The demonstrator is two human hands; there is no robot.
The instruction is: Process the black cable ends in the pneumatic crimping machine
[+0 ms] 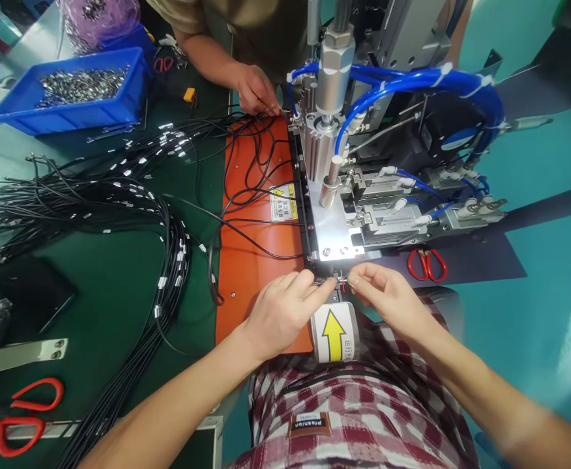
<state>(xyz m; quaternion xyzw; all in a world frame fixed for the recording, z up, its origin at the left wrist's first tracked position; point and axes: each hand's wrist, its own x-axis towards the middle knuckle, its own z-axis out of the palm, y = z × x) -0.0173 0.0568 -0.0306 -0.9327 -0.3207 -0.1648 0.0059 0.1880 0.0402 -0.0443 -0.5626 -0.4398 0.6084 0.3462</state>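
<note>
My left hand (285, 306) is closed at the front edge of an orange plate (256, 273), its fingertips on a thin black cable (319, 283). Just to the right, my right hand (386, 293) pinches close to the cable's end; what lies between its fingertips is too small to make out. Both hands meet at a small metal fixture under the front of a machine (334, 228) with a bright metal plate. Below them is a white label with a yellow arrow (334, 332). Several black cables (261, 244) run across the orange plate into the machine's left side.
A co-worker's hand (259, 91) holds cables at the plate's far end. A bundle of black cables (168, 260) with white tags lies at left. Behind it stands a blue bin (70, 120) of small metal parts. Red-handled scissors (427, 264) lie right; another red-handled pair (21, 433) lies front left.
</note>
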